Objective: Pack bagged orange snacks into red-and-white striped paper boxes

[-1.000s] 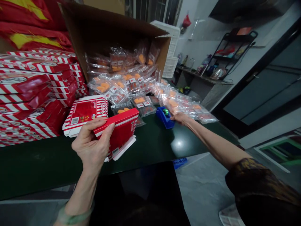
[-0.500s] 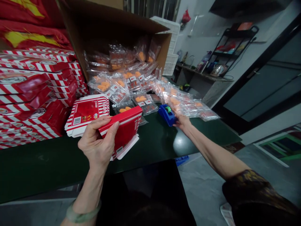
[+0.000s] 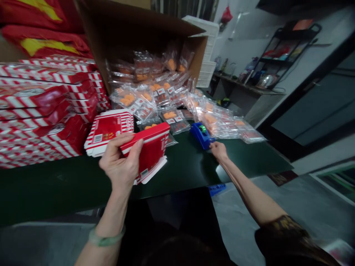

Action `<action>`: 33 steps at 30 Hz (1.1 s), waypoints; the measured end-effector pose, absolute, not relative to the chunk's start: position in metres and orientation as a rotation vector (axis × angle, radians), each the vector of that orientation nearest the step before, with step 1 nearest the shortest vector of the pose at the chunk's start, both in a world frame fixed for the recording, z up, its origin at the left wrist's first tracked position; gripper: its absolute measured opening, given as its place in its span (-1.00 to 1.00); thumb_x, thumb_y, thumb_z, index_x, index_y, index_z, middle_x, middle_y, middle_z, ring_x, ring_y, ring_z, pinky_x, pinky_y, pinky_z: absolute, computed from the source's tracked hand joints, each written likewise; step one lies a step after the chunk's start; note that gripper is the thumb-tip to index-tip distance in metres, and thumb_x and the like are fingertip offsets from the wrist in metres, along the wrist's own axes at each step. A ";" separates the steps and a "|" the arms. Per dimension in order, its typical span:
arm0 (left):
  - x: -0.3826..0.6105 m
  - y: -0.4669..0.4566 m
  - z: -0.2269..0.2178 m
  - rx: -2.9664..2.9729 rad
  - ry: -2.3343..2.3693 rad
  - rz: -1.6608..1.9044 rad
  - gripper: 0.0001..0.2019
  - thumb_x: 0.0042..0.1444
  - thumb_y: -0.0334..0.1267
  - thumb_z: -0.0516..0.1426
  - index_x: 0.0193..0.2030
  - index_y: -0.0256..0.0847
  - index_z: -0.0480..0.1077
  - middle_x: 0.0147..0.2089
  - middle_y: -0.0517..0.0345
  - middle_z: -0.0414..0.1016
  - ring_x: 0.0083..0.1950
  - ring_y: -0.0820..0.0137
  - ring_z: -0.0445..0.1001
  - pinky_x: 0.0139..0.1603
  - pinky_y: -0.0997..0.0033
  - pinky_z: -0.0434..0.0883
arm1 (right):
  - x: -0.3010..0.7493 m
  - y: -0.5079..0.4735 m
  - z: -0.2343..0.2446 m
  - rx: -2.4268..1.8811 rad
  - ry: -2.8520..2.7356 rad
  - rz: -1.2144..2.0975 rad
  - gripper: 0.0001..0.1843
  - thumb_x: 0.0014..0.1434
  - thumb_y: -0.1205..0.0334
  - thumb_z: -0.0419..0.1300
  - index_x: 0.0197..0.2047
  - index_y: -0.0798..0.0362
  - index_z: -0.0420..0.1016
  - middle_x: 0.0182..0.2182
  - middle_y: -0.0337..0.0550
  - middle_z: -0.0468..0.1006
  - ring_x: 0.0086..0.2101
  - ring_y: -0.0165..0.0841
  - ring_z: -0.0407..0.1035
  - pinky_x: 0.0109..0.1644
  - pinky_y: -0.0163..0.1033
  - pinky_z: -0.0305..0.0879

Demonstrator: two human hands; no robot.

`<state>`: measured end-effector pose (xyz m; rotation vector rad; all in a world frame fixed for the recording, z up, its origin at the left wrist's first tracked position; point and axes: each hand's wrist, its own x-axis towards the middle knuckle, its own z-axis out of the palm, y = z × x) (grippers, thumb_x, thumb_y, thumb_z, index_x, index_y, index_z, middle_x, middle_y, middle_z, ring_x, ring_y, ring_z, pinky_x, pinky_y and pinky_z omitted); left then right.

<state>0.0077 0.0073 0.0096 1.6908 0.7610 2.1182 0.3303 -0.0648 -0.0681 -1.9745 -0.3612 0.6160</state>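
Note:
My left hand (image 3: pixel 122 161) is closed around a red and white cardboard box (image 3: pixel 152 153), thumb in front, held tilted above the table. White flaps stick out at the box's lower end. My right hand (image 3: pixel 219 150) reaches to the near end of a blue tape dispenser (image 3: pixel 202 136), which stands on the table with a green roll core inside. Its fingers are pinched together there; whatever lies between them is too small to make out. Behind the left hand lies a stack of flat striped cartons (image 3: pixel 109 127).
Red and white striped boxes (image 3: pixel 36 125) are piled at the left on the dark green table (image 3: pixel 177 166). A large cardboard carton (image 3: pixel 122 33) lies open towards me, with clear packets (image 3: pixel 163 94) of orange pieces spilling out. More packets (image 3: pixel 222 122) lie behind the dispenser.
The view has shifted slightly, so most things appear a little further right. My left hand still holds the box. My right hand stays at the dispenser's near end, fingers now more closely pinched.

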 end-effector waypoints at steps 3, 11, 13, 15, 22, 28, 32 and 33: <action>0.009 0.005 0.008 1.674 0.734 2.093 -0.84 -0.06 -0.42 0.28 -0.32 -0.23 0.42 -0.29 0.20 0.51 -0.24 0.44 0.52 -0.11 0.35 0.47 | 0.316 -0.071 -0.056 -2.002 -0.483 0.613 -0.73 0.23 0.13 0.12 -0.06 0.09 0.40 -0.12 -0.11 0.45 -0.19 -0.36 0.39 -0.14 -0.18 0.38; 0.009 -0.008 0.005 1.709 0.646 2.059 -0.87 0.00 -0.39 0.24 -0.29 -0.24 0.39 -0.24 0.08 0.51 -0.16 0.37 0.52 -0.07 0.28 0.47 | 0.168 -0.097 0.022 -1.366 -1.026 0.789 -0.67 0.12 -0.09 0.10 -0.39 0.03 0.36 -0.67 -0.38 0.16 -0.62 -0.53 0.04 -0.55 -0.38 -0.01; 0.009 -0.013 0.005 1.736 0.623 2.049 -0.88 0.01 -0.39 0.23 -0.30 -0.24 0.39 -0.24 0.07 0.51 -0.16 0.37 0.52 -0.08 0.28 0.47 | 0.137 -0.094 0.045 -1.093 -1.084 0.928 -0.71 0.10 -0.03 0.16 -0.43 0.04 0.35 -0.68 -0.39 0.12 -0.63 -0.55 -0.01 -0.57 -0.40 -0.07; 0.010 -0.018 0.005 1.762 0.620 2.039 -0.88 0.01 -0.39 0.23 -0.29 -0.23 0.40 -0.24 0.07 0.51 -0.16 0.37 0.52 -0.08 0.29 0.47 | 0.121 -0.089 0.058 -1.004 -1.069 1.025 -0.71 0.06 0.00 0.21 -0.46 0.05 0.35 -0.70 -0.41 0.10 -0.65 -0.57 -0.04 -0.59 -0.41 -0.13; 0.012 -0.025 0.005 1.806 0.636 2.071 -0.89 0.02 -0.38 0.23 -0.29 -0.22 0.41 -0.24 0.09 0.53 -0.19 0.40 0.53 -0.12 0.34 0.48 | 0.119 -0.085 0.048 -1.066 -0.916 1.093 -0.63 -0.08 -0.04 0.31 -0.49 0.08 0.33 -0.75 -0.47 0.09 -0.71 -0.63 -0.08 -0.66 -0.46 -0.17; 0.014 -0.027 0.005 1.830 0.614 2.084 -0.87 0.00 -0.41 0.24 -0.29 -0.23 0.40 -0.23 0.07 0.52 -0.20 0.42 0.52 -0.15 0.39 0.47 | 0.115 -0.084 0.048 -1.099 -0.788 1.144 -0.57 -0.17 -0.06 0.36 -0.53 0.09 0.30 -0.79 -0.50 0.07 -0.74 -0.65 -0.12 -0.68 -0.48 -0.20; 0.018 -0.032 0.002 1.870 0.578 2.103 -0.86 -0.01 -0.44 0.23 -0.29 -0.23 0.40 -0.23 0.07 0.52 -0.21 0.42 0.53 -0.19 0.42 0.48 | 0.111 -0.079 0.051 -1.178 -0.596 1.330 -0.56 -0.03 -0.05 0.26 -0.61 0.05 0.17 -0.85 -0.51 -0.03 -0.78 -0.64 -0.20 -0.71 -0.46 -0.23; 0.019 -0.034 0.002 1.893 0.568 2.104 -0.87 0.00 -0.45 0.22 -0.29 -0.22 0.40 -0.23 0.08 0.53 -0.22 0.41 0.53 -0.20 0.41 0.48 | 0.110 -0.078 0.052 -1.211 -0.549 1.387 -0.55 0.05 -0.06 0.18 -0.64 0.04 0.13 -0.86 -0.51 -0.06 -0.79 -0.62 -0.21 -0.71 -0.46 -0.21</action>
